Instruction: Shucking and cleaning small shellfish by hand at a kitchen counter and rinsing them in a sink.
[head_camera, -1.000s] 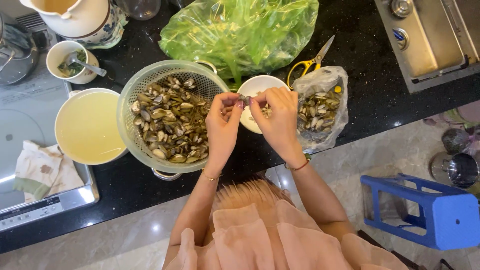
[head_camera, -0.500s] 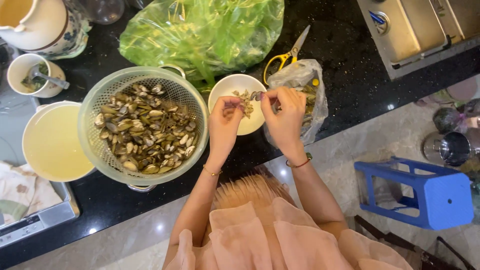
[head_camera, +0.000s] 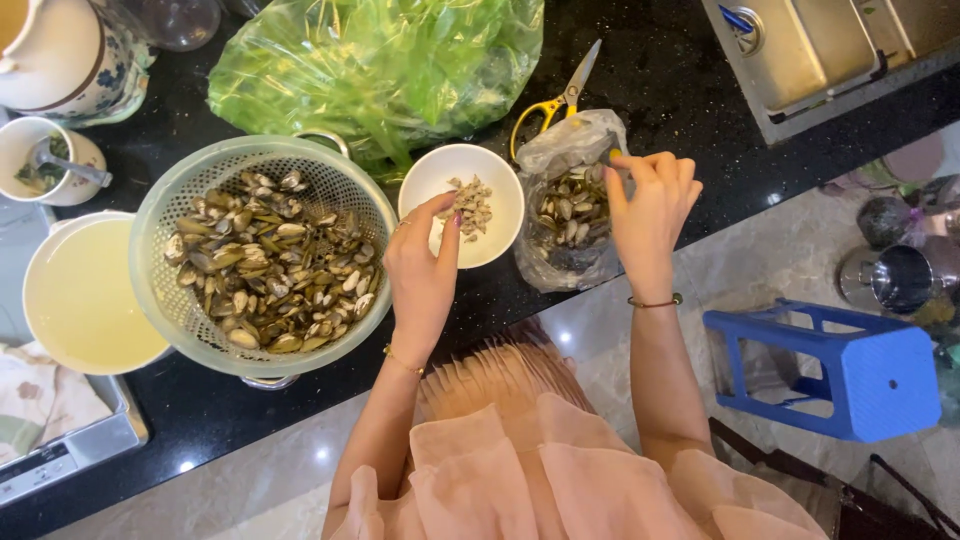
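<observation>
Clam meat (head_camera: 470, 205) sits in the white bowl (head_camera: 500, 180), where the left hand (head_camera: 422, 270) hovers at the 8 o'clock rim with fingers loosely curled, holding nothing visible. Right hand (head_camera: 650, 215) pinches the edge of the clear bag of shells (head_camera: 572, 215), at 3 o'clock from the bowl. Colander of clams (head_camera: 262, 262) stands at the bowl's 9 o'clock.

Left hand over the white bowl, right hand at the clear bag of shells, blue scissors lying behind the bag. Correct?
Not quite: the scissors have yellow handles, not blue. The head view shows them behind the bag. The rest holds: the left hand is at the white bowl, and the right hand is at the bag of shells.
</observation>
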